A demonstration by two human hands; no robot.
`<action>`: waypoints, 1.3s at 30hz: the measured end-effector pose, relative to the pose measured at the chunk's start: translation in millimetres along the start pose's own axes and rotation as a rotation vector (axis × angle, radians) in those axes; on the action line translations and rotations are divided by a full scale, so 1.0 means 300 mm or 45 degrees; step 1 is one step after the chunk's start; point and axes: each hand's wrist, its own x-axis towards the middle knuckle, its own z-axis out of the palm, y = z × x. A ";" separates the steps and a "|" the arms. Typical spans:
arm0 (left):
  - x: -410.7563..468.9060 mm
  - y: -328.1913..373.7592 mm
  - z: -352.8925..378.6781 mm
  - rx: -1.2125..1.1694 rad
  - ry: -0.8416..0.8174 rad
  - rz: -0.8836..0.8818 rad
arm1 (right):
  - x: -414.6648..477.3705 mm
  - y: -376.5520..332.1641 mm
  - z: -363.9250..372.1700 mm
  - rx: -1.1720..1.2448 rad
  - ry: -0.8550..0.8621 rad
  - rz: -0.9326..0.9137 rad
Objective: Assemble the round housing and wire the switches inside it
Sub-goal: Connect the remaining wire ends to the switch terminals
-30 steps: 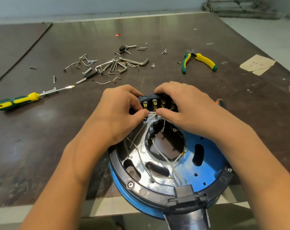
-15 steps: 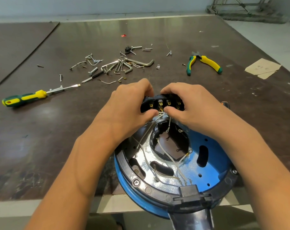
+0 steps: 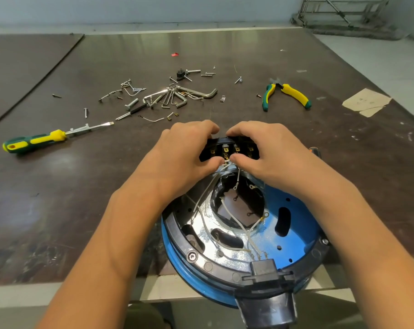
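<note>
– Two hands, one item. Entry?
– Switch block [image 3: 229, 148], black, a row of brass terminals, centre of frame. It is held over the far rim of the round housing [image 3: 215, 267], which sits at lower centre, overhanging the near edge of the desk [image 3: 82, 186].
– Grip?
– Left hand [image 3: 187, 150] and right hand [image 3: 260, 148] both curl round the block, fingers [image 3: 201, 128] over the top edge. The thumbs press in from below, nearly touching, and pinch a white lead at a terminal.
– Step in hand?
– Judged: wiring. One lead is being seated on its terminal.
– Outstanding?
– White wires [image 3: 227, 210], several, trail across the housing floor. Some lie with free ends in the central opening.
– Next move calls for?
– Likely a firm, straight push at the thumbs with the block held steady, then picking the next loose end without tangling.
– Other stock?
– Screwdriver [image 3: 35, 141], left. Pliers [image 3: 289, 93], upper right. Hex keys [image 3: 196, 93] and loose screws, upper centre. All lie apart from the hands.
</note>
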 end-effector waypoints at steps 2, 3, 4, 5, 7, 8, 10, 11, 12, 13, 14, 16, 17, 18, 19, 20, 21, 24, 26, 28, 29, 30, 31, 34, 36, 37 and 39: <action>0.000 -0.002 0.004 0.011 0.007 0.013 | 0.000 0.000 -0.001 0.003 0.007 0.004; 0.000 -0.003 0.007 0.014 0.012 0.019 | -0.001 0.000 -0.001 0.000 0.010 0.006; -0.001 -0.006 0.009 0.009 0.021 0.023 | -0.002 -0.002 -0.001 -0.004 0.014 0.007; -0.001 -0.009 0.012 -0.007 0.035 0.024 | -0.003 -0.004 -0.001 -0.009 0.017 0.008; -0.001 -0.018 0.015 -0.067 0.061 0.011 | -0.005 -0.009 0.000 -0.023 0.020 0.011; 0.000 -0.022 0.016 -0.102 0.065 -0.004 | -0.006 -0.012 0.001 -0.034 0.019 0.014; 0.001 -0.033 0.018 -0.156 0.061 -0.031 | -0.007 -0.018 0.001 -0.049 0.017 0.024; 0.002 -0.038 0.020 -0.173 0.059 -0.038 | -0.007 -0.020 0.000 -0.050 0.016 0.030; 0.003 -0.043 0.022 -0.188 0.059 -0.042 | -0.007 -0.022 0.000 -0.049 0.016 0.037; 0.005 -0.046 0.023 -0.200 0.058 -0.048 | -0.006 -0.023 -0.001 -0.045 0.015 0.043; 0.005 -0.050 0.025 -0.212 0.057 -0.053 | -0.003 -0.023 -0.001 -0.041 0.013 0.049; 0.005 -0.058 0.026 -0.234 0.057 -0.065 | 0.003 -0.026 -0.001 -0.031 0.012 0.069; 0.004 -0.063 0.025 -0.245 0.060 -0.071 | 0.009 -0.030 0.000 -0.027 0.016 0.084; 0.004 -0.070 0.022 -0.257 0.062 -0.079 | 0.016 -0.035 0.001 -0.025 0.021 0.098; 0.004 -0.079 0.018 -0.272 0.059 -0.089 | 0.024 -0.042 0.003 -0.026 0.024 0.106; 0.003 -0.088 0.013 -0.292 0.053 -0.100 | 0.033 -0.049 0.007 -0.029 0.024 0.104; 0.001 -0.100 0.007 -0.317 0.042 -0.112 | 0.043 -0.055 0.014 -0.036 0.021 0.096; -0.012 -0.130 -0.008 -0.384 0.011 -0.148 | 0.067 -0.079 0.035 -0.056 0.011 0.083; -0.024 -0.148 -0.015 -0.433 0.025 -0.168 | 0.079 -0.095 0.040 -0.054 -0.025 0.088; -0.037 -0.171 -0.020 -0.506 0.044 -0.196 | 0.098 -0.108 0.024 -0.017 -0.129 0.106; -0.044 -0.183 -0.021 -0.539 0.050 -0.212 | 0.111 -0.115 0.006 0.016 -0.188 0.123; -0.051 -0.193 -0.020 -0.566 0.055 -0.226 | 0.130 -0.122 -0.015 0.035 -0.227 0.140; -0.057 -0.204 -0.016 -0.593 0.066 -0.239 | 0.157 -0.128 -0.037 0.026 -0.236 0.148; -0.071 -0.234 -0.003 -0.690 0.125 -0.293 | 0.291 -0.157 -0.064 -0.106 -0.208 0.104; -0.076 -0.253 0.000 -0.745 0.172 -0.323 | 0.403 -0.180 -0.024 -0.151 -0.223 0.051; -0.077 -0.265 0.001 -0.767 0.201 -0.339 | 0.458 -0.189 0.013 -0.173 -0.245 0.026; -0.078 -0.292 -0.001 -0.797 0.267 -0.381 | 0.550 -0.200 0.100 -0.260 -0.338 -0.010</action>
